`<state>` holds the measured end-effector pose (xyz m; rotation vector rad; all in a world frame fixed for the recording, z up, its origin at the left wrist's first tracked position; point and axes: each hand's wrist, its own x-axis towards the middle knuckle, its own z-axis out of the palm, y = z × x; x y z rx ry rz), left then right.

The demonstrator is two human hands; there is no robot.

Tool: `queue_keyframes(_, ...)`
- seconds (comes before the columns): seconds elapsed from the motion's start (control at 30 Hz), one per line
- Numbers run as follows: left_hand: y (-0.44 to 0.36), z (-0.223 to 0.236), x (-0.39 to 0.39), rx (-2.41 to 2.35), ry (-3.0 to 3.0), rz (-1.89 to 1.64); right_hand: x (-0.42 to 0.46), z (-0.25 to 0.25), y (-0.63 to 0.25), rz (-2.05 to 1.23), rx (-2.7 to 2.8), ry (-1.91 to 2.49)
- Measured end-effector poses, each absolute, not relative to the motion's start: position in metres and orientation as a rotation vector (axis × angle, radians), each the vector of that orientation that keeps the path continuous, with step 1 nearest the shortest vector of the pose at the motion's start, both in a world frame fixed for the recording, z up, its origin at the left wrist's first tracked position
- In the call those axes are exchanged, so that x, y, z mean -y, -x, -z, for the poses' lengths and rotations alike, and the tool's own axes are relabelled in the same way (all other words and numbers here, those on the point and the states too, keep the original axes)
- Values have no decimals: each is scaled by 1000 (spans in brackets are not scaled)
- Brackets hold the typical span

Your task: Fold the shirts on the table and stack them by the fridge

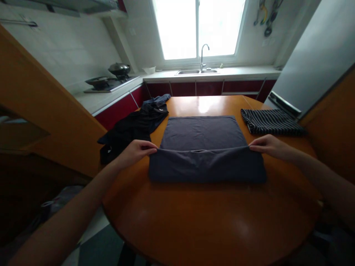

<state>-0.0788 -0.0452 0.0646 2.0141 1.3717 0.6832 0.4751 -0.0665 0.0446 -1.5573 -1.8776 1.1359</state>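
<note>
A dark grey garment (203, 133) lies spread in a neat rectangle on the wooden table, its near part folded up into a band across the front. Whether it is a shirt or something else, I cannot tell. My left hand (138, 150) pinches the left end of the folded edge between thumb and fingers. At the opposite end of that edge, my right hand (267, 146) pinches the right corner. The edge is stretched nearly straight between both hands, with a small dark gap at its middle.
Dark clothes (133, 123) lie heaped on the table's left side. A black striped folded cloth (271, 122) rests at the right, near the fridge (318, 48). Beyond the orange-brown table (205, 218) are a sink (189, 72), a stove (111, 85) and a lidded pot (119, 69).
</note>
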Motion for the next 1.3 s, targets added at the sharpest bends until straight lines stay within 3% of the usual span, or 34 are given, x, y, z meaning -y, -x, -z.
queue_keyframes(0.2, 73, -32, -2, -1437, -1920, -626, 26, -23, -472, -1284, 1828, 1583)
queue_keyframes(0.4, 69, -28, -23, -1474, -1865, -639, 14, -10, -476, -1313, 1793, 1633)
queue_keyframes(0.83, 63, -19, -40, -1474, -1841, -751, -2, -19, -468, -1030, 1878, 1616)
queue_keyframes(1.17, 63, -13, -58, -1488, -1839, -772, -22, -11, -470, -1031, 1875, 1662)
queue_keyframes(1.3, 58, -17, -63, -1588, -2097, -680, -24, -15, -468, -751, 2091, 1846)
